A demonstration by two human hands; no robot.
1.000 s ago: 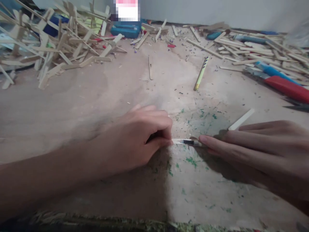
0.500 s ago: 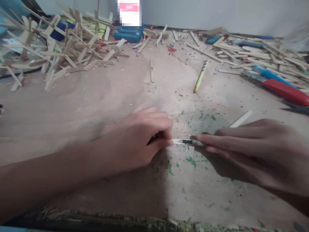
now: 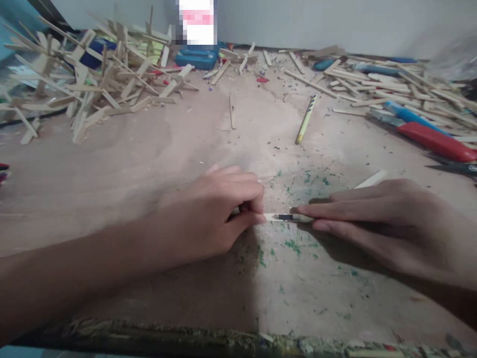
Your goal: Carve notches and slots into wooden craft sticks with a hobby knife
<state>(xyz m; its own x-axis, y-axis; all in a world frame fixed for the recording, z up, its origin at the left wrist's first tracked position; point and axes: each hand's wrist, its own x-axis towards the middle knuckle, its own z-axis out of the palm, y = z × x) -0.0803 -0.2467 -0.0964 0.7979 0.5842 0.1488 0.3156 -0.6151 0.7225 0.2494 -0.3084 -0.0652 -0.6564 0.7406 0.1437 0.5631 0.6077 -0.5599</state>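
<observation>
In the head view my left hand (image 3: 231, 206) is closed in a pinch, thumb against curled finger, on a pale wooden stick (image 3: 268, 217). Only a short end of that stick shows; my fingers cover the rest. From the right, my right hand (image 3: 380, 223) grips a slim pen-like tool (image 3: 296, 218) with a dark metallic tip. The tool lies nearly flat, its tip over the stick's end close to my left thumb. Behind my right hand another pale stick (image 3: 371, 179) pokes out, partly hidden.
Glued wooden stick pieces (image 3: 89, 79) crowd the back left. Loose sticks (image 3: 376, 82) lie at the back right beside a red-handled tool (image 3: 436, 141) and scissors (image 3: 456, 169). A yellow striped pencil (image 3: 306, 119), a blue box (image 3: 197, 58) and green scraps (image 3: 292, 246) are on the table.
The view has shifted slightly. My right hand, with the slim tool, has edged a little to the left; my left hand keeps its pinch on the stick.
</observation>
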